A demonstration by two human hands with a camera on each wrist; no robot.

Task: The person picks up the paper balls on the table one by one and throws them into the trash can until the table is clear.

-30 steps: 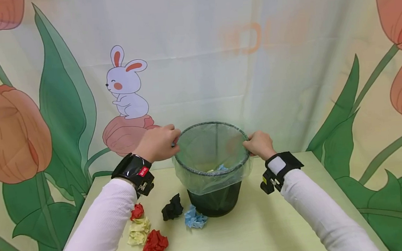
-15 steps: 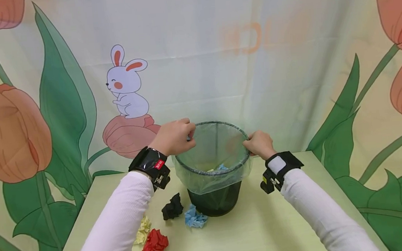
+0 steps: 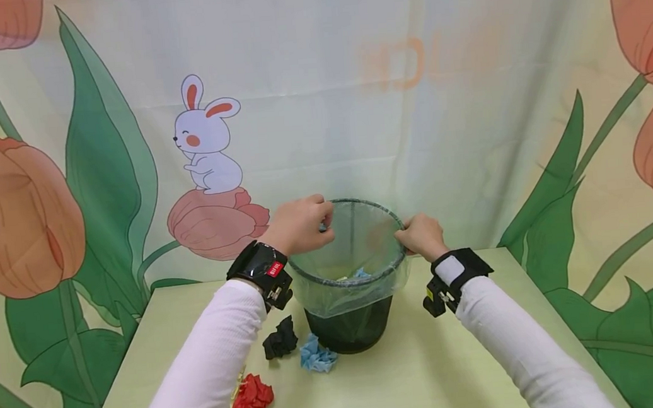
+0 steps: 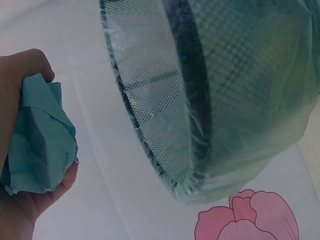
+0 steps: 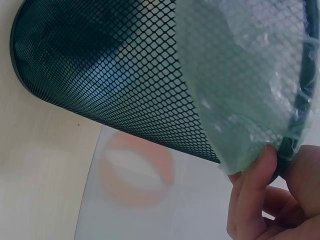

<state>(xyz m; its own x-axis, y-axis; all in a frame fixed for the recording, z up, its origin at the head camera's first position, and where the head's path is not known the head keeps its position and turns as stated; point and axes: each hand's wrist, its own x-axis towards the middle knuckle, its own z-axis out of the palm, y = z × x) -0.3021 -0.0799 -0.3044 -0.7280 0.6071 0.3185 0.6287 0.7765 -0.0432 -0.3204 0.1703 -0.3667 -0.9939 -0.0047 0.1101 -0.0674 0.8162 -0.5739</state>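
Observation:
A dark mesh wastebasket (image 3: pixel 349 329) stands upright on the table, lined with a translucent bag (image 5: pixel 250 95) folded over its rim. My left hand (image 3: pixel 301 225) is above the left side of that rim, apart from it in the left wrist view. Its curled fingers hold a crumpled blue paper ball (image 4: pixel 42 140), mostly hidden from the head view. On the opposite side, my right hand (image 3: pixel 421 235) pinches the rim and the bag edge between thumb and fingers. Some blue and yellow paper (image 3: pixel 360 274) shows inside the basket.
Left of the basket's base lie a black paper ball (image 3: pixel 280 338) and a blue one (image 3: pixel 317 354). Nearer is a red paper ball (image 3: pixel 252 397), with a yellow one partly behind my left sleeve. A printed curtain (image 3: pixel 319 103) hangs behind the table (image 3: pixel 418 381).
My left hand has moved right with the blue paper ball, from the basket's left edge to over the rim. My right hand has stayed at the rim.

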